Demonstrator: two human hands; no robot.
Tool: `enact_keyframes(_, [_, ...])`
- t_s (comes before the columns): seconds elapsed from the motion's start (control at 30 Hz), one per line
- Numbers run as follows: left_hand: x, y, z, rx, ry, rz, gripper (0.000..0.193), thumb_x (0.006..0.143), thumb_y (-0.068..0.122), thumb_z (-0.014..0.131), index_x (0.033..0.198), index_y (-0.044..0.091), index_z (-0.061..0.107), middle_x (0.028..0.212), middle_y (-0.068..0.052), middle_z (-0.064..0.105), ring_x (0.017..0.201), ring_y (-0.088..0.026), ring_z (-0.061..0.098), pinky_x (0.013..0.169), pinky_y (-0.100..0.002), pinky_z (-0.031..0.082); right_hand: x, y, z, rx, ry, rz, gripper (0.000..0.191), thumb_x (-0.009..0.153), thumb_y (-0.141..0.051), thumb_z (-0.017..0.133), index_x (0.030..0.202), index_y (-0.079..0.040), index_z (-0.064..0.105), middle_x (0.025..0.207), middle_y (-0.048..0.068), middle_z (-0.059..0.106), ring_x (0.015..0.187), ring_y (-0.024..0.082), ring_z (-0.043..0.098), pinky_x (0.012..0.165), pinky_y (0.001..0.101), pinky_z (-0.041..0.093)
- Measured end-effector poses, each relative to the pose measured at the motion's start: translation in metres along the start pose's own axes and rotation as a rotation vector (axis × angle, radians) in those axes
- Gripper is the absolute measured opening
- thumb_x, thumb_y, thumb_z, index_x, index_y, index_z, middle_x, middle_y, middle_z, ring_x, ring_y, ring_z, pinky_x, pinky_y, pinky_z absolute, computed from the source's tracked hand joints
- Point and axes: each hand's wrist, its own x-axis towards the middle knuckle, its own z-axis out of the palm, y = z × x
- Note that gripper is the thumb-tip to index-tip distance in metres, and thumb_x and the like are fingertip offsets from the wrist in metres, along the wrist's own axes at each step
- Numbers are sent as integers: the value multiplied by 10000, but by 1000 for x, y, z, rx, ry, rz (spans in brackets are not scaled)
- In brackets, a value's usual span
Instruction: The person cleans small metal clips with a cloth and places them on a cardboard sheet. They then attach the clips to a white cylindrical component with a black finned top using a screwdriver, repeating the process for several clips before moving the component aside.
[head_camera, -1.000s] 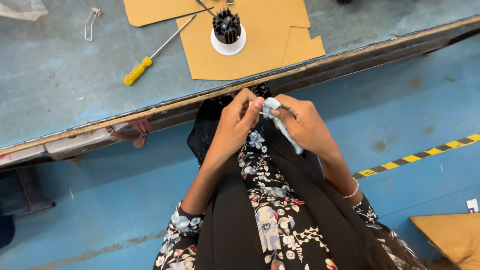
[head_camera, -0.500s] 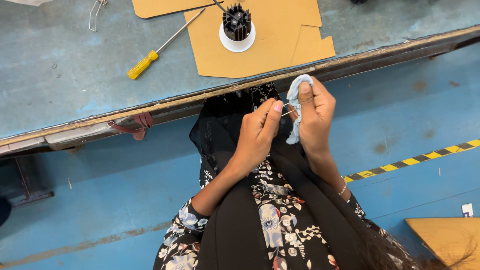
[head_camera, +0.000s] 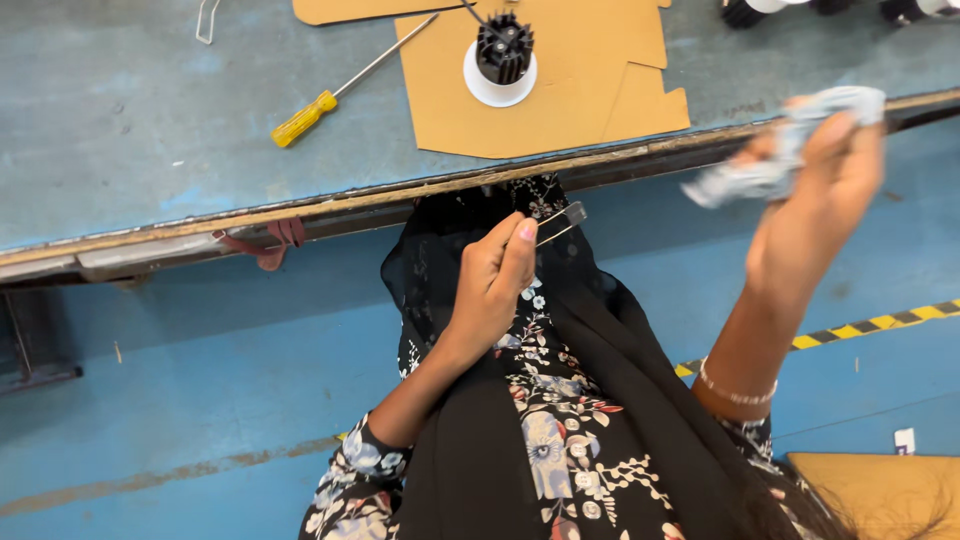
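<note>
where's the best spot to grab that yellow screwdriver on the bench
Probably by the yellow handle of the screwdriver, coming from above: it is the thick end, lying flat on the bench nearest the edge, while the thin shaft points away toward the cardboard sheet.

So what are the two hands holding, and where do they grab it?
The left hand pinches a small metal wire clip by one end between its fingers. The right hand grips a crumpled pale cloth around its middle, raised by the bench edge.

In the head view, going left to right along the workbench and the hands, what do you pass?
Wire clip → yellow-handled screwdriver → left hand pinching a small metal clip → black finned part on a white base → right hand gripping a pale crumpled cloth.
</note>
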Motion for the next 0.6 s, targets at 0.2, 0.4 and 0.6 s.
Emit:
enact_keyframes(0.2, [9, -10, 2, -66, -36, 15, 358, 1120, 246, 478, 826, 43, 501, 645, 54, 414, 580, -34, 349, 512, -250, 302, -55, -6, 81, -333, -522, -10, 284, 1133, -116, 531, 1336, 47, 644, 1269, 130, 705, 1140, 178, 664, 1006, 331, 514])
enact_keyframes(0.4, [1, -1, -36, 179, -13, 129, 371, 1137, 290, 492, 846, 62, 521, 629, 62, 433, 593, -23, 398, 518, -230, 354, -61, 19, 91, -61, -477, 260, 160, 1045, -17, 649, 1184, 38, 708, 1027, 46, 728, 874, 69, 633, 769, 215, 518])
enact_keyframes(0.6, [5, 8, -121, -187, 444, 392, 307, 1115, 332, 494, 916, 99, 504, 679, 55, 402, 555, -38, 358, 467, -239, 271, -28, 36, 98, -162, -181, 80, 113, 1141, -37, 678, 1108, 69, 695, 887, 41, 677, 764, 90, 600, 706, 219, 488])
